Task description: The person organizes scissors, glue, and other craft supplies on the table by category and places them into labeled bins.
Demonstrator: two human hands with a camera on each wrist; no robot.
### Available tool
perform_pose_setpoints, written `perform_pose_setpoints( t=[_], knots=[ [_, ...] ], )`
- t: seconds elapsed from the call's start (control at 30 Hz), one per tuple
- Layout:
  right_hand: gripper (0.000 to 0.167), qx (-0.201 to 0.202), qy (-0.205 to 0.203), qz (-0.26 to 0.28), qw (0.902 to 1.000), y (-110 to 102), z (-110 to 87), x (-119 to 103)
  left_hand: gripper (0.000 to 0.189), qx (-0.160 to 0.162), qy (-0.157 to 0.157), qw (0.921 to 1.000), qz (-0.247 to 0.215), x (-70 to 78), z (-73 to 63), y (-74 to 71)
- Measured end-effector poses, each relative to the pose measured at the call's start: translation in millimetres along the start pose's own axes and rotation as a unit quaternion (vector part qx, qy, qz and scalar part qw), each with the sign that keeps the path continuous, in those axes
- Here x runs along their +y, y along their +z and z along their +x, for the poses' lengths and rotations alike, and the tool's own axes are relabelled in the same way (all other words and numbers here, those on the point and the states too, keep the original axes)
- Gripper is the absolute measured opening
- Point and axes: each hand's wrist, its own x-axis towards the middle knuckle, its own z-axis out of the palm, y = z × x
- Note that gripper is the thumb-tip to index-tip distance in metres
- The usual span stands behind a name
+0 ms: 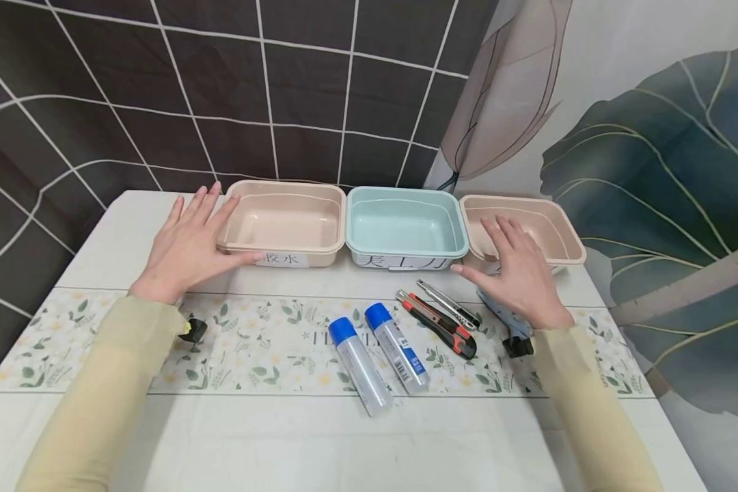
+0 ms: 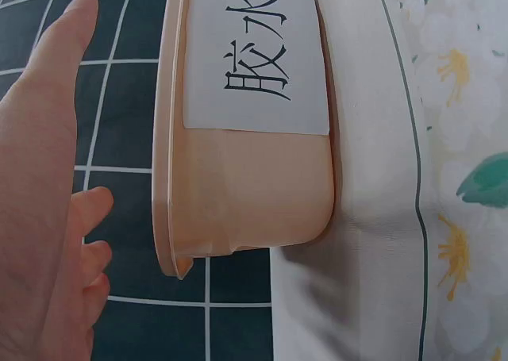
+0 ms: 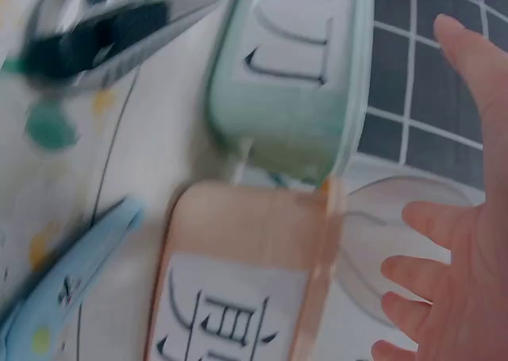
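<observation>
My left hand is open with its fingers spread at the left end of a pink bin, its thumb overlapping the front label in the head view. Over the front of another pink bin, on the right, my right hand has its fingers spread and holds nothing. A light blue tool with a narrow tip lies below that hand, partly hidden in the head view. Two utility knives, one silver and one red and black, lie left of it. Beside them are two blue-capped glue bottles.
A light blue bin stands between the two pink ones, in a row along the back of the table. White labels with Chinese characters are on the bin fronts. A dark checked cloth hangs behind.
</observation>
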Motion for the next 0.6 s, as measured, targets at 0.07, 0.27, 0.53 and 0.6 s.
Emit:
perform_pose_setpoints(
  t=[0.07,0.27,0.53,0.6],
  knots=[
    [0.099,0.012,0.0,0.028,0.9995,-3,-1.0,-6,0.114,0.001,0.001,1.0,-0.005,-0.8,1.1,0.9],
    [0.085,0.06,-0.014,0.099,0.9931,-7,-7.6,-24,0.116,-0.001,-0.001,0.9997,-0.023,-6.2,2.2,5.6],
    [0.07,0.087,-0.056,0.174,0.9793,-5,-21.4,-45,0.112,0.002,0.003,0.9995,-0.031,-12.4,6.2,12.1],
    [0.068,0.08,-0.06,0.189,0.9768,-3,-25.8,-50,0.113,0.0,0.003,0.9995,-0.03,-13.2,7.6,13.7]
  ],
)
